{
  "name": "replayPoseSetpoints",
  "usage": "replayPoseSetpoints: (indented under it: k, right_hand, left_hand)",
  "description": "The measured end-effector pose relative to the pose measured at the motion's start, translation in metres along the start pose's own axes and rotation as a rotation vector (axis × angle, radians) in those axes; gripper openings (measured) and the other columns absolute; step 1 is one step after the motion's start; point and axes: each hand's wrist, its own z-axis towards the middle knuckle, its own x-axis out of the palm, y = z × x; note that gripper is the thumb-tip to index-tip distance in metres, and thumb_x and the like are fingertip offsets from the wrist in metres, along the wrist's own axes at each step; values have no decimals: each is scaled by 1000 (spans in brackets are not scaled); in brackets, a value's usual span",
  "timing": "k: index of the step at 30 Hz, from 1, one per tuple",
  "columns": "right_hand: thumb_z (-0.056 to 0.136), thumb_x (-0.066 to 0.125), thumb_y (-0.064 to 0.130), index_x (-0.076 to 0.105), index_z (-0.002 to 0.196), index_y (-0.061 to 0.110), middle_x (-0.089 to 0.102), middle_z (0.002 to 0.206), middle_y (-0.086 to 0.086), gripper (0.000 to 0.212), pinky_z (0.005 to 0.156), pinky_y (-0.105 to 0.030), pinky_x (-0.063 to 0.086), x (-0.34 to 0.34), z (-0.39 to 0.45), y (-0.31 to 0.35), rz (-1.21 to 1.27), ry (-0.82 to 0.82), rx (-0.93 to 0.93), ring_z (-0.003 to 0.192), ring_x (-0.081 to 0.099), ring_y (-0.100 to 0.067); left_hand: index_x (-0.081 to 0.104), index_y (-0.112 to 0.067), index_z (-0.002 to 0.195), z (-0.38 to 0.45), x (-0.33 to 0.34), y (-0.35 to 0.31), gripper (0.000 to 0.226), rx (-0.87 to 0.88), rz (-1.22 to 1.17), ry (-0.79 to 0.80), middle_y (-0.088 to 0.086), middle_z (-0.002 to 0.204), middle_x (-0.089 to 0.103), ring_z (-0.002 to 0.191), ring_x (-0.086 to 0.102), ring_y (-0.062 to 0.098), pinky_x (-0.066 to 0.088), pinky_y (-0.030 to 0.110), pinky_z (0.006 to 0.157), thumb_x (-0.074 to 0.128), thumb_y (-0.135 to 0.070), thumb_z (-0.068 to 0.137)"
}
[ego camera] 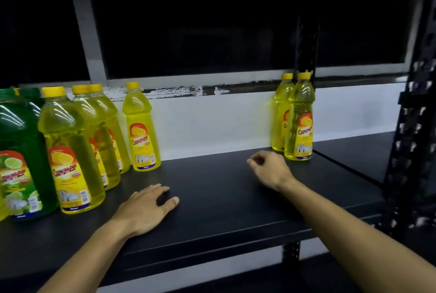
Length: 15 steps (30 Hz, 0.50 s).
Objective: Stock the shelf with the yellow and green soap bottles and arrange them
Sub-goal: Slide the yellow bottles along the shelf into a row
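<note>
Only the head view here, looking down onto a black shelf [224,200] with a white wall behind it. Over at 9 o'clock there's a cluster: a green bottle [21,155] at the front left edge, a front yellow bottle [70,153] touching it on its right, and more yellow ones lined up behind that, so it reads like rows being built front to back, labels facing out so shoppers can read them. One single bottle [141,127] stands by itself just right of the cluster, back near the wall, maybe the start of a new row. Way over at 2 o'clock there's a pair [295,118] of yellow bottles, one tucked right behind the other, next to the black upright post [306,33]. They're well apart from the rest, so my guess is they need to be pulled in with the others, or that's the far end of the lineup. Left hand [144,210] lies flat on the shelf, fingers straight and spread, holding nothing, just beside the front yellow bottle, probably bracing. Right hand [269,170] is out toward 2 o'clock, fingers loosely curled, empty, near the pair but not touching it. Looks to me like it's about to reach for them. The big gap in the middle of the shelf is bare, so plenty of arranging left, I'd say.
</note>
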Motion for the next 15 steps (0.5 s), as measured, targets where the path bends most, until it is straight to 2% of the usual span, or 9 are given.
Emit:
replayPoseSetpoints:
  k: [3,6,10,15]
  right_hand:
    - [91,59,32,61,111,14,49,126,-5,27,88,-37,46,-32,12,-21,-91,-239,106,108,57,-27]
    - [90,61,31,48,119,12,35,132,-10,37,87,-42,44,-55,25,-38,-125,-416,192,114,50,-32]
    - [83,71,39,36,131,9,37,132,-13,66,91,-44,44,-71,48,-55,-108,-426,297,122,45,-32]
    - [72,82,42,14,150,13,31,148,-15,108,106,-51,38,-72,83,-64,105,-341,397,136,33,-36]
  left_hand:
    - [35,-36,147,1,2,0,65,1,14,-19,-13,159,22,147,17,9,16,36,119,32,-70,92]
    - [37,-38,145,0,3,0,64,-6,0,-44,-15,159,24,147,20,10,22,37,117,34,-71,90]
    - [39,-40,143,2,4,3,65,-9,-15,-64,-17,157,26,145,25,12,26,38,115,34,-74,88]
    - [45,-40,138,3,3,4,62,-1,-56,-108,-19,153,33,141,32,10,32,37,112,39,-73,86]
